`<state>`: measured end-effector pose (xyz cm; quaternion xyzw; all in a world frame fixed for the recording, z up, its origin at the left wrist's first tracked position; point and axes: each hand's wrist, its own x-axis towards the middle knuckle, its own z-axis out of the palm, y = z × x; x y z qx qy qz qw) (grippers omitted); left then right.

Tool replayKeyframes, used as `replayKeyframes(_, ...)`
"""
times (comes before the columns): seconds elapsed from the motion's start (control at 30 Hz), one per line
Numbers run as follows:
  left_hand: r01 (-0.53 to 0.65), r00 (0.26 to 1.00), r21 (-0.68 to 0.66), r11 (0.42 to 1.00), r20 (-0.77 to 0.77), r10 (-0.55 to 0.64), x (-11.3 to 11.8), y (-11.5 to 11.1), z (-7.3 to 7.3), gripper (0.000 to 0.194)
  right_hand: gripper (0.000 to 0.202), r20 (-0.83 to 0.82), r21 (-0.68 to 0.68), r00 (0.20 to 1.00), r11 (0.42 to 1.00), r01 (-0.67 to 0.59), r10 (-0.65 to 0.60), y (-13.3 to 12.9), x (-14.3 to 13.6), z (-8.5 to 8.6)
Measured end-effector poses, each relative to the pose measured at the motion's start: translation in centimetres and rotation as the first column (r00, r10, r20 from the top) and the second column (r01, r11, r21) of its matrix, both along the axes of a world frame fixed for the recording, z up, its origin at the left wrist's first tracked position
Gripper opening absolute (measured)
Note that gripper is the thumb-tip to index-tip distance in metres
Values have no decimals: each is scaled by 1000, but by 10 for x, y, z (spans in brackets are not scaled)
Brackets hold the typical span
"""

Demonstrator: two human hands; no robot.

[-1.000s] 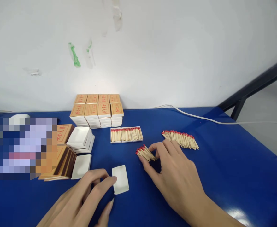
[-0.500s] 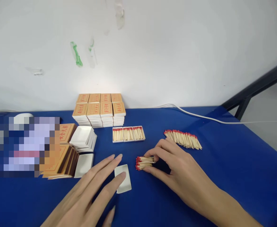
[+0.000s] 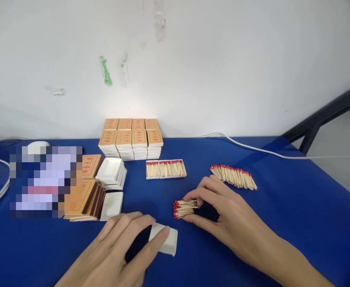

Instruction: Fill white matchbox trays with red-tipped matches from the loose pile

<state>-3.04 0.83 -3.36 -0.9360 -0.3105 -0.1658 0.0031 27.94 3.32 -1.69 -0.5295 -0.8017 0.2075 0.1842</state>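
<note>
Because loose matches splay easily, the right hand pinches them into a bundle between thumb and fingers, heads facing left, while the left hand, fingers parted, appears to steady the empty tray nearby on the counter.

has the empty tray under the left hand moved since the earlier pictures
Yes, the tray under the left hand has moved toward the person and slightly right, judged against the filled trays, and turned.
</note>
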Motion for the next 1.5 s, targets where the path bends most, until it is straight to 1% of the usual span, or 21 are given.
replayKeyframes(0.13, 15, 1000, 33, 999, 7, -15, 1, 3, -3, 47, 13, -30, -29, 1000, 1000, 6, -7, -1, 0, 0)
replayKeyframes(0.23, 16, 1000, 29, 999, 24, -17, 3, 5, -2, 40, 17, -53, -62, 998, 998, 15, -18, -1, -1, 0)
replayKeyframes(0.33, 43, 999, 19, 999, 12, -44, 3, 7, 0, 38, 19, -67, -75, 998, 997, 14, -19, 0, -3, 0)
replayKeyframes(0.47, 77, 996, -35, 996, 36, -76, 2, 8, 2, 39, 19, -55, -48, 998, 999, 19, -22, 0, -3, -1)
replayKeyframes(0.53, 60, 997, -51, 997, 53, -58, 3, 7, 2, 38, 19, -52, -46, 998, 999, 25, -27, -1, -2, -1)
replayKeyframes(0.67, -6, 994, -14, 1000, 108, 7, 8, 5, 1, 33, 19, -46, -51, 999, 999, 19, -21, -1, -2, -2)
replayKeyframes(0.77, -19, 989, -19, 1000, 145, 21, 12, 3, 1, 31, 21, -40, -52, 999, 999, 12, -14, -1, -3, -3)
replayKeyframes(0.87, -22, 986, -49, 999, 166, 30, 16, 2, 1, 29, 24, -38, -70, 999, 997, 20, -23, -1, -4, -5)
replayKeyframes(1.0, -24, 978, -109, 994, 205, 46, 18, 0, 1, 32, 25, -19, -54, 1000, 998, 23, -24, 0, -3, -7)
replayKeyframes(1.07, -15, 972, -133, 991, 230, 46, 18, 0, 0, 32, 24, -14, -44, 999, 999, 32, -33, -1, -2, -5)
replayKeyframes(1.2, -36, 957, -181, 983, 277, 87, 17, 0, -3, 28, 18, -47, 10, 998, 999, 37, -36, -6, -7, 2)
replayKeyframes(1.27, -57, 951, -219, 974, 286, 120, 17, -1, -6, 30, 16, -76, 38, 997, 999, 16, -14, -11, -14, 5)
replayKeyframes(1.33, -77, 942, -255, 964, 299, 154, 17, -2, -9, 35, 16, -80, 65, 996, 997, -46, 51, -17, -22, 5)
replayKeyframes(1.4, -97, 933, -285, 954, 307, 187, 16, -4, -12, 40, 16, -48, 116, 990, 986, -123, 129, -22, -30, 1)
replayKeyframes(1.43, -100, 930, -296, 950, 312, 195, 16, -5, -14, 42, 17, -25, 163, 985, 973, -164, 170, -24, -33, -3)
replayKeyframes(1.5, -96, 927, -312, 945, 319, 199, 16, -7, -16, 45, 18, 24, 236, 978, 949, -207, 207, -28, -37, -11)
